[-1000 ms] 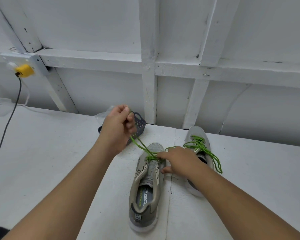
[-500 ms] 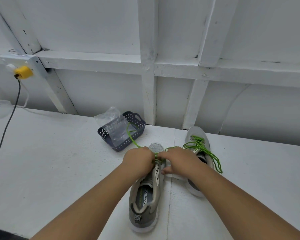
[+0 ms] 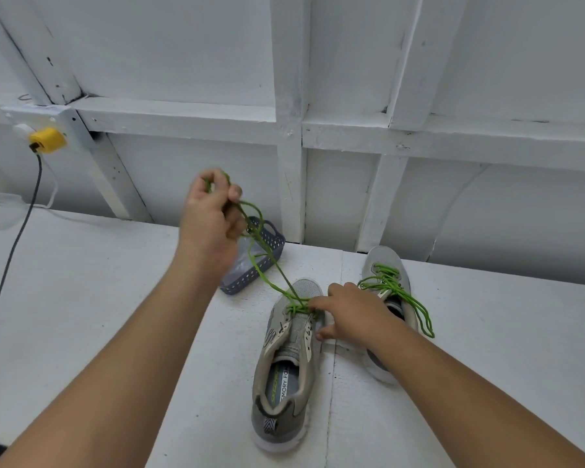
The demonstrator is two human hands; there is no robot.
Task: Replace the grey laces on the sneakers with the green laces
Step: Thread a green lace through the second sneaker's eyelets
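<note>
Green lace [image 3: 267, 261] runs taut from the raised left hand [image 3: 210, 214] down to the front eyelets of the near sneaker [image 3: 287, 363], which stands on the white table [image 3: 81, 298]. The left hand's grip is closed around the lace, fingers curled and pinching it above the dark basket [image 3: 267, 261] that sits just behind, near the wall. On this sneaker only the eyelets nearest the toe carry green; the rows further up the tongue look bare, so by my reading its lacing has only begun and most of the threading, plus the tying, is left. No grey lace shows on it.

The right hand [image 3: 352, 315] rests at the lace crossing, fingertips holding the green lace down against the shoe, thumb beside the eyelet flap. To its right the far sneaker [image 3: 385, 265] already wears a green lace [image 3: 395, 292], threaded through, its loose ends trailing over the side, apparently untied. That shoe seems nearly done.
</note>
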